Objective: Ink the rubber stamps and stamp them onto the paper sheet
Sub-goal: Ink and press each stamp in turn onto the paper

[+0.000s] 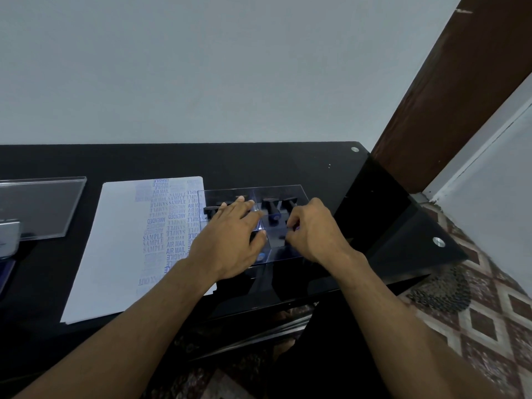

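A white paper sheet (121, 243) lies on the black table, its right half covered with blue stamp prints. To its right stands a clear plastic box (290, 194) with compartments holding several black-handled rubber stamps (270, 207). My left hand (230, 240) rests flat over the box's left side, fingers straight. My right hand (313, 228) is in the box's right side with fingers curled, pinching a small dark stamp whose purple tip shows at the fingertips. The ink pad is not clearly seen.
A clear plastic lid (43, 205) lies at the far left, with a silvery object (8, 234) at the frame's left edge. The glass table's right edge (417, 226) drops off to a patterned floor. A wall stands behind the table.
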Demonstrator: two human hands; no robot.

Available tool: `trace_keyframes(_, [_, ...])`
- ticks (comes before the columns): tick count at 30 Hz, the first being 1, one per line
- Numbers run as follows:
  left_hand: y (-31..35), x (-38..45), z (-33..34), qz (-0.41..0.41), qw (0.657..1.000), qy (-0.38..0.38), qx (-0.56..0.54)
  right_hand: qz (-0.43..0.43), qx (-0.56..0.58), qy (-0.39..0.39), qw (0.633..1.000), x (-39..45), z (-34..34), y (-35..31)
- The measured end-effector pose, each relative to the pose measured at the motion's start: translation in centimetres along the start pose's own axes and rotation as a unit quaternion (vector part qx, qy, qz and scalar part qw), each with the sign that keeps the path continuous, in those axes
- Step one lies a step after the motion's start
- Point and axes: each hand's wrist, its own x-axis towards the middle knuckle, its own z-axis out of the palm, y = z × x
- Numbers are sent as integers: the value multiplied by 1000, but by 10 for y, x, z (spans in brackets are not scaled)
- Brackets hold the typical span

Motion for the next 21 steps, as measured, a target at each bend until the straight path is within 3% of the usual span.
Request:
trace_keyframes(6, [1,0,0,-1,1000,-2,6,-42,-4,88,995,-10,-2,-1])
trace_keyframes(21, [3,1,1,-5,1000,-7,11,-51,77,108,990,-23,9,2])
